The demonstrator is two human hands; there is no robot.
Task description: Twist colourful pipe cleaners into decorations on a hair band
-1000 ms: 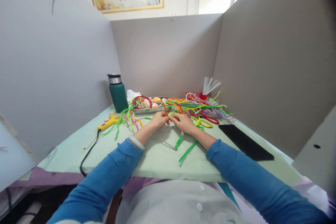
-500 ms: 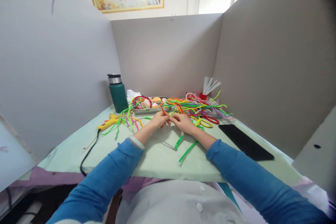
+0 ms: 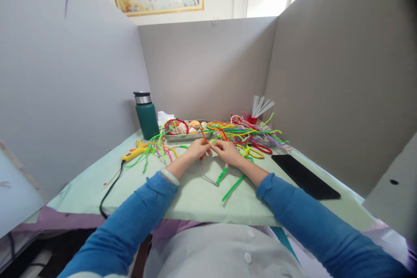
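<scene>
Over the pale table (image 3: 195,206), my left hand (image 3: 197,149) and right hand (image 3: 226,152) meet, fingers pinching 1 orange pipe cleaner (image 3: 203,136); green strip (image 3: 233,189) just lying near my right wrist

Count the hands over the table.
2: the left hand and the right hand, close together by an upright orange pipe cleaner, nearer the person than the metal tray. No others show.

Tray (image 3: 181,138) (shells (image 3: 183,128) inside) between bottle (image 3: 147,121) and pipe-cleaner heap (image 3: 243,130); glue gun (image 3: 133,153) before bottle.
</scene>
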